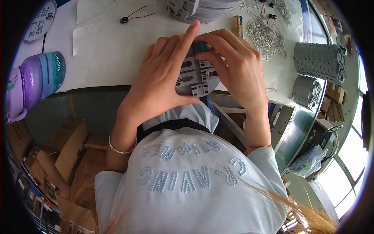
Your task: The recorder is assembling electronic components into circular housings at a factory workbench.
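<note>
A round grey plastic housing (pixel 188 79) with slots and raised blocks is held over the table's front edge. My left hand (pixel 157 76) grips it from the left, thumb along its near rim and index finger stretched up past its far side. At the far edge of the housing, my right hand (pixel 239 64) pinches a small green piece (pixel 201 46) between thumb and index finger. The green piece sits at or against the housing; whether it is fixed there I cannot tell. The fingers partly cover both.
Beyond my hands stand stacked grey housings (pixel 210 9), a battery (pixel 237 26) and a heap of metal clips (pixel 269 41). A black buzzer-like part (pixel 124 20) with wires lies far left. A purple bottle (pixel 33 80) stands left; more stacked housings (pixel 319 60) are right.
</note>
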The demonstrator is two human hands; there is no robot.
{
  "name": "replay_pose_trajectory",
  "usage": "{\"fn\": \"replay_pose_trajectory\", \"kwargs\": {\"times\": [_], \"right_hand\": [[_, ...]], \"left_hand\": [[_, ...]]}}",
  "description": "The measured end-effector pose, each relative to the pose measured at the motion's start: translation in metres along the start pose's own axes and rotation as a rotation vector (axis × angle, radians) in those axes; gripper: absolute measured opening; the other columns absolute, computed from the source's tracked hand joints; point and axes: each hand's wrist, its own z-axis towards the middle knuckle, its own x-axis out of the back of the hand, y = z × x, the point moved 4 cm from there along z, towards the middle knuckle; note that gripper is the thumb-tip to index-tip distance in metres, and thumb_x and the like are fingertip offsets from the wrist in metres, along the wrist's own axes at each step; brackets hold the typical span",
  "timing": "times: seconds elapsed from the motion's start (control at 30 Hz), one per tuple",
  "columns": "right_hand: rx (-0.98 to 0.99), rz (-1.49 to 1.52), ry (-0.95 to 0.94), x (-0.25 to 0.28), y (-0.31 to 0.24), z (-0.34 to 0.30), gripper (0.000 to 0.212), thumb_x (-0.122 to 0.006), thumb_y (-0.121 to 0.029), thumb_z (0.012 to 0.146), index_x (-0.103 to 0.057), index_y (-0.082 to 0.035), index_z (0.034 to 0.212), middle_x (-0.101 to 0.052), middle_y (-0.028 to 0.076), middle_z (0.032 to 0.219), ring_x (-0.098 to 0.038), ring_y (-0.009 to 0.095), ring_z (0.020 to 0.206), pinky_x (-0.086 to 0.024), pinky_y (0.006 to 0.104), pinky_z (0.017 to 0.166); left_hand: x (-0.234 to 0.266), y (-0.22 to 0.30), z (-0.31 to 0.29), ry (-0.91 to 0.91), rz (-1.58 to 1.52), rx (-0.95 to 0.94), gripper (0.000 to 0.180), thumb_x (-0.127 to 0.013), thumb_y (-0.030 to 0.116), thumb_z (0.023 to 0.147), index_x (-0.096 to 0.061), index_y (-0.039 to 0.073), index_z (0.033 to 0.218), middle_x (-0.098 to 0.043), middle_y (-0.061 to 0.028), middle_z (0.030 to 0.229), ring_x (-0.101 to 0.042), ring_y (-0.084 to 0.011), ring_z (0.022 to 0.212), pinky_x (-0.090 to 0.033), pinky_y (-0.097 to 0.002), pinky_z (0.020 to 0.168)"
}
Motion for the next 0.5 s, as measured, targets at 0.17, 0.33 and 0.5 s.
{"fn": "replay_pose_trajectory", "kwargs": {"times": [0.17, 0.33, 0.5], "right_hand": [[0.051, 0.028, -0.056, 0.001, 0.005, 0.003, 0.027, -0.074, -0.015, 0.077, -0.068, -0.009, 0.103, -0.063, 0.003, 0.094, -0.063, 0.026, 0.085, -0.052, 0.0367, 0.072], [0.131, 0.202, 0.024, -0.006, 0.017, 0.002, 0.034, -0.076, -0.004, 0.076, -0.067, -0.003, 0.108, -0.066, 0.007, 0.098, -0.064, 0.026, 0.080, -0.053, 0.0362, 0.068], [0.157, 0.017, 0.011, -0.004, 0.006, 0.003, 0.033, -0.075, -0.009, 0.078, -0.065, -0.005, 0.109, -0.066, 0.006, 0.096, -0.065, 0.025, 0.080, -0.053, 0.0370, 0.067]], "left_hand": [[0.003, 0.001, 0.003, -0.036, 0.011, 0.018, 0.140, -0.095, 0.023, 0.044, -0.014, 0.012, 0.158, -0.050, -0.0129, 0.129, -0.047, -0.0320, 0.118, -0.035, -0.0442, 0.104], [0.006, 0.001, 0.008, -0.031, 0.081, -0.018, 0.141, -0.095, 0.028, 0.044, -0.014, 0.011, 0.158, -0.051, -0.0118, 0.126, -0.048, -0.0301, 0.117, -0.038, -0.0419, 0.102], [0.010, 0.002, 0.008, -0.188, 0.208, -0.088, 0.134, -0.084, 0.054, 0.064, -0.005, -0.005, 0.155, -0.041, -0.0267, 0.135, -0.045, -0.0370, 0.110, -0.035, -0.0465, 0.098]]}}
